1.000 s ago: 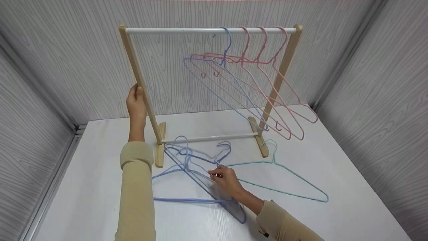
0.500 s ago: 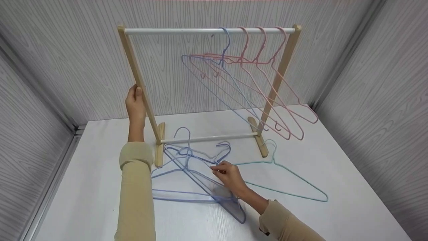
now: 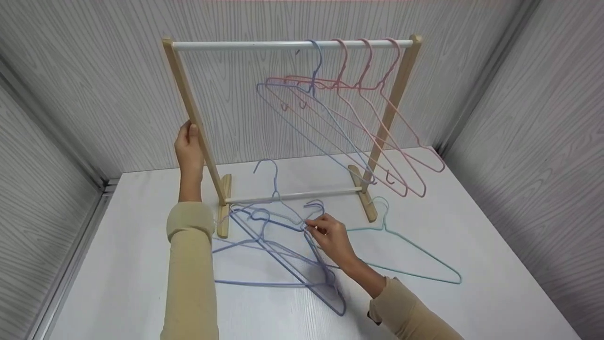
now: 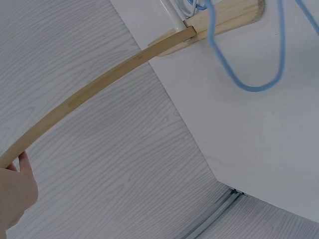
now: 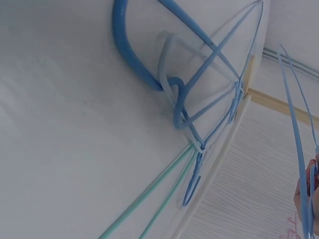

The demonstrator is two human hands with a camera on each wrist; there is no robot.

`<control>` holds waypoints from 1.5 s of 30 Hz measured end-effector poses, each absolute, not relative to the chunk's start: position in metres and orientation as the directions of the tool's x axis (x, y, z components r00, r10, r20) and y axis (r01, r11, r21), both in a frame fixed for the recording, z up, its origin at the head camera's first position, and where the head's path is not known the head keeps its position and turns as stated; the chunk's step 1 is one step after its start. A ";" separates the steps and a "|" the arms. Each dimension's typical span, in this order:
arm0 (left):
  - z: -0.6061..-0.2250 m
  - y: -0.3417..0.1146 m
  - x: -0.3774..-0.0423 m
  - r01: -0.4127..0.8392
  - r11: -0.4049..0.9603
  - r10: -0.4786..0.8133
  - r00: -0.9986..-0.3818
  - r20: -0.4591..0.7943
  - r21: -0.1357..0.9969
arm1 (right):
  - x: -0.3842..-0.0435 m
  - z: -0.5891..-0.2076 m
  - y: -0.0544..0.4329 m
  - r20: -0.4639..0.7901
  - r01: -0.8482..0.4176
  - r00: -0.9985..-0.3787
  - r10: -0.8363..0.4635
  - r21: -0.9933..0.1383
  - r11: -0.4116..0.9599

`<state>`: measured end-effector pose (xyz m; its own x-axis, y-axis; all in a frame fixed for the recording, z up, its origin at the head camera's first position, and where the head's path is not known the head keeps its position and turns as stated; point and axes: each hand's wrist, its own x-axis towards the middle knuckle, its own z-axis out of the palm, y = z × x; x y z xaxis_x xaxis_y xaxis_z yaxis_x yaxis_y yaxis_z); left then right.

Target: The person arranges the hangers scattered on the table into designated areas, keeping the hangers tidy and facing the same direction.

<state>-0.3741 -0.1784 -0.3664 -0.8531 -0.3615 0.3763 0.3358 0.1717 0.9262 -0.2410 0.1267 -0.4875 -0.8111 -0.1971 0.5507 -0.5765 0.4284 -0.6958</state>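
My left hand (image 3: 189, 146) grips the left wooden post (image 3: 181, 85) of a garment rack; the left wrist view shows fingers at that post (image 4: 72, 103). With its fingertips, my right hand (image 3: 332, 238) pinches a blue clothes hanger (image 3: 275, 182) by one shoulder. The hanger's hook points up and left, in front of the rack's lower bar. In the right wrist view, this hanger (image 5: 296, 134) appears raised beside the hand (image 5: 303, 205). Beneath it, several other blue hangers (image 3: 283, 257) lie overlapping on the white table.
From the rack's white top rail (image 3: 236, 45) hang one blue hanger (image 3: 318, 61) and several pink hangers (image 3: 365, 71), toward the right. A teal hanger (image 3: 422, 250) lies on the table at right. Wood-patterned panels (image 3: 94, 71) enclose the table at the back and sides.
My right hand has lifted the pinched blue hanger up and to the right, away from the pile, so its hook is now higher. The left hand keeps its grip on the post.
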 end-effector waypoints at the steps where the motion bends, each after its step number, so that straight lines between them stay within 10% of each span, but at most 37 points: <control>1: -0.367 -0.179 -0.374 0.335 0.175 -0.362 -0.852 0.377 0.926 | -0.242 -0.485 0.128 0.560 -0.580 -0.806 -0.189 -0.688 0.435; 22: -0.367 -0.178 -0.375 0.312 0.159 -0.349 -0.870 0.348 0.937 | -0.237 -0.411 0.132 0.819 -0.653 -0.560 -0.122 -0.345 0.675; 45: -0.367 -0.179 -0.374 0.294 0.172 -0.356 -0.871 0.338 0.940 | -0.257 -0.313 0.122 0.896 -0.624 -0.440 -0.053 -0.263 0.736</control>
